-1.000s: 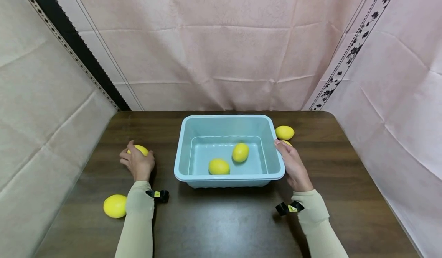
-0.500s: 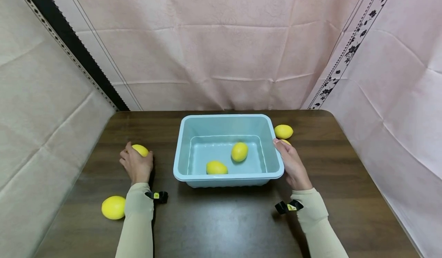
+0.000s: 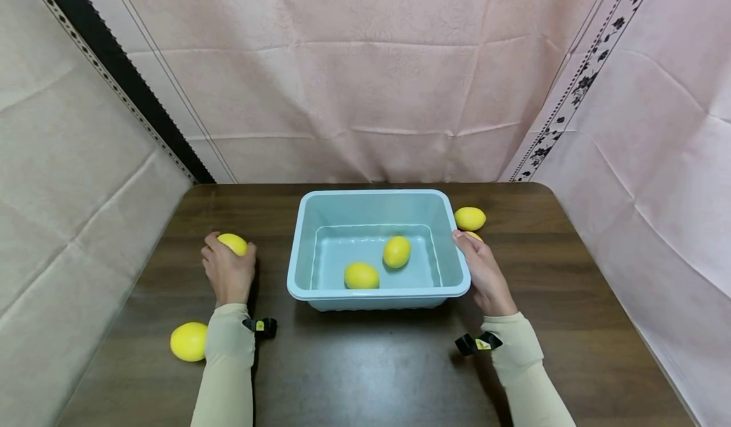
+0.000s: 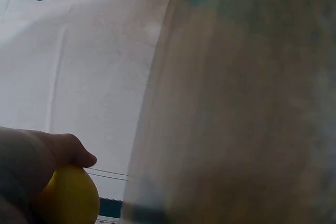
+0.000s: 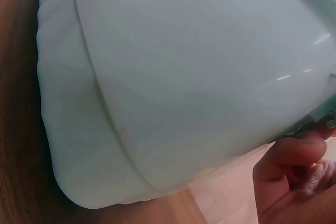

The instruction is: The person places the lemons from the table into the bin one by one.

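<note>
On the left of the table, my left hand holds a yellow lemon from behind and above. In the left wrist view the thumb lies along this lemon, and the palm hides part of it. My right hand grips the right rim of a light blue plastic basin, thumb on top. Close up in the right wrist view, the basin's outer wall fills most of the frame, with the thumb at its rim. Two lemons, one front and one behind it, lie inside the basin.
Another lemon lies beside the left forearm. Right of the basin sits a lemon, with a second one mostly hidden behind the right hand. Pale cloth hangs around the back and sides of the dark wooden table.
The left hand's lemon has shifted slightly right and away, with the hand around it. The front lemon in the basin rocked left and back. The right hand keeps its place on the rim.
</note>
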Tool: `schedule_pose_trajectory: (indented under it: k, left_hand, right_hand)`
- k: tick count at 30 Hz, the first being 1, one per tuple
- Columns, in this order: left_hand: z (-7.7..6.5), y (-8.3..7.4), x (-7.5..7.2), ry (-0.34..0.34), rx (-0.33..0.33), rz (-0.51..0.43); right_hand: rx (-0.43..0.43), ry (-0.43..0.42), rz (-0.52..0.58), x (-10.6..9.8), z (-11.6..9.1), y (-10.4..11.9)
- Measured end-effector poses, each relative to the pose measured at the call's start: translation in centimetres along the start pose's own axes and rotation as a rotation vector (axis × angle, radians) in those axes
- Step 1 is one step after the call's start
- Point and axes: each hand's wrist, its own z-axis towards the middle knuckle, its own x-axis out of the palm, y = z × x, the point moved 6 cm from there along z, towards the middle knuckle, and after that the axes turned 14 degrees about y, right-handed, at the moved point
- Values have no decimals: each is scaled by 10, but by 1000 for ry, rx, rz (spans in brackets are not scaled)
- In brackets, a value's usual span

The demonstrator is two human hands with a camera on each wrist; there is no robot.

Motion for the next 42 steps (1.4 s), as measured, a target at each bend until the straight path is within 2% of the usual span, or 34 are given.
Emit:
schedule_pose_trajectory:
  k: [7,14,25,29,36,42]
  left_hand:
    - [-6,-15,-8,-3,8,37]
    - [-15,-40,-16,-40,107,56]
    - [-34,-73,-25,-46,196,-2]
    - [-41,-86,-25,-28,240,-7]
    - [-51,-99,-24,16,219,-35]
    - [-55,-107,-22,53,229,-29]
  right_hand:
    - [3,-3,0,0,1,0]
    - [0,-1,0,0,3,0]
    - [2,4,24,0,3,-2]
    - [-4,5,38,-1,2,-2]
    - [-12,3,40,-1,1,-2]
    - [-9,0,36,0,1,-3]
